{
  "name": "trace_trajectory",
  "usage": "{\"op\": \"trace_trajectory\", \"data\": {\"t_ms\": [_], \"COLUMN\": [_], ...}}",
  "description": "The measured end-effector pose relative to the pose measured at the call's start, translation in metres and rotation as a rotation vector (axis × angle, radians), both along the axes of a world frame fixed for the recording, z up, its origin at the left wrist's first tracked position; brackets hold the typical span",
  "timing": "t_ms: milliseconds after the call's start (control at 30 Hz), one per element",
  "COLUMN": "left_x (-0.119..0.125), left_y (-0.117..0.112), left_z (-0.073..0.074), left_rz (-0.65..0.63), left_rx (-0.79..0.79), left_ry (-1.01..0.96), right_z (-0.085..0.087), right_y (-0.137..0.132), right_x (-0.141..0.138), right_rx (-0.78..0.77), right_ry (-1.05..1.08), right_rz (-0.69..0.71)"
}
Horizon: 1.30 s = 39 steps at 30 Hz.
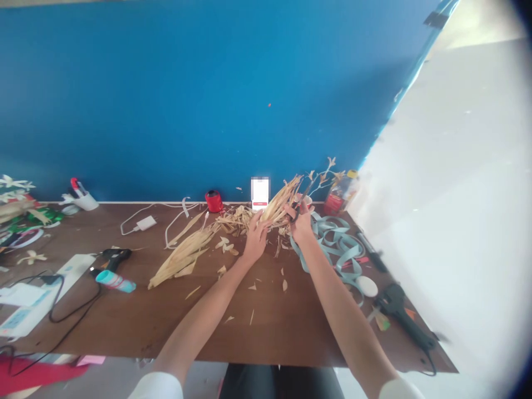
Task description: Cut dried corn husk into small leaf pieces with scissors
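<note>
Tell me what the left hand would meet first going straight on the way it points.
Most likely the bundle of dried strips, which the left hand seems to be touching; exact depth is hard to judge.

Pretty bright, white wall (453,194) nearly blown out, soft shadow on the blue wall (187,100), right corners dark, dry husks (284,200) kinda smeary.

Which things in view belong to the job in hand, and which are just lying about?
In the job:
scissors, in the right hand
dried husk bundle, held in the left hand
second husk bundle, set down; likely more material

Lying about, apparently:
light-blue ribbon
glue gun at right
white charger
pen cup
power strip
</note>
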<state>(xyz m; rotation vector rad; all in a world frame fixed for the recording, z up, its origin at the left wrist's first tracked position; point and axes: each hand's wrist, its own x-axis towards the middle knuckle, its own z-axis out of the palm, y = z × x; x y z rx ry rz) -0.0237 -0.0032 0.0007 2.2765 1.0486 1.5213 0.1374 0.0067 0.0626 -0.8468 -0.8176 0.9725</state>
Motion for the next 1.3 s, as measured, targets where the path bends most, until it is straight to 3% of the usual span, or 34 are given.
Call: {"op": "trace_trajectory", "data": {"t_ms": [367,833,1300], "left_x": [0.0,-0.003,-0.001], "left_y": [0.01,0.011,0.013], "left_z": [-0.002,-0.001,-0.005], "left_rz": [-0.074,-0.206,-0.165], "left_rx": [-0.144,-0.213,-0.23], "left_ry": [-0.054,-0.107,-0.006], "right_z": [0.004,-0.006,0.016], "right_y": [-0.002,0.0,-0.015], "right_x": [-0.005,-0.004,-0.007], "right_rx": [0.11,0.065,-0.008], "right_ry": [0.028,-0.146,-0.307], "right_rz": [0.039,-0.042,-0.21]}}
